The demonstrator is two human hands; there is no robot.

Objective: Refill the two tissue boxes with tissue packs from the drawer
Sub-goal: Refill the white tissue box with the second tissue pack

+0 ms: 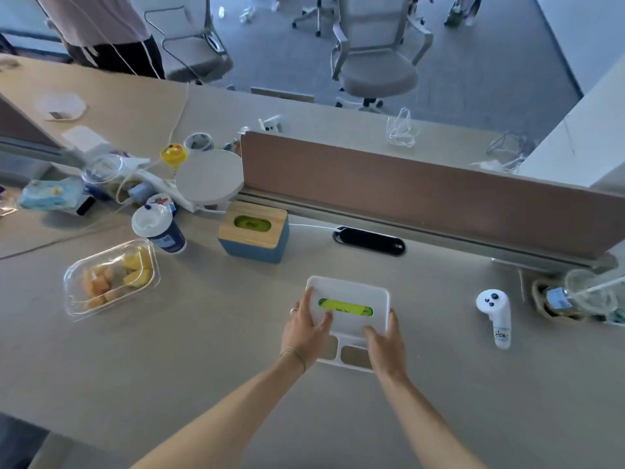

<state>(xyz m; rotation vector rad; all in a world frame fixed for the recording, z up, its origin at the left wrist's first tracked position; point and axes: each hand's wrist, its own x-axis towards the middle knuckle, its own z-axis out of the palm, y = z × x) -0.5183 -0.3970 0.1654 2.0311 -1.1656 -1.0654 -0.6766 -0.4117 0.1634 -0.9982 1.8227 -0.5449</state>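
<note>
A white tissue box [351,292] rests on the desk in front of me, a green tissue pack [351,308] showing through its top slot. My left hand [306,328] presses on the box's left side, fingers on the lid. My right hand [385,345] grips its near right corner. Farther back to the left stands a blue tissue box with a wooden lid [255,236]; a green pack [252,224] shows in its slot too. The drawer is out of view.
A clear fruit container [111,277], a lidded cup [159,228] and cluttered items lie at left. A white controller [495,314] lies at right near a glass [590,292]. A brown divider panel [422,191] runs behind. A person stands at top left.
</note>
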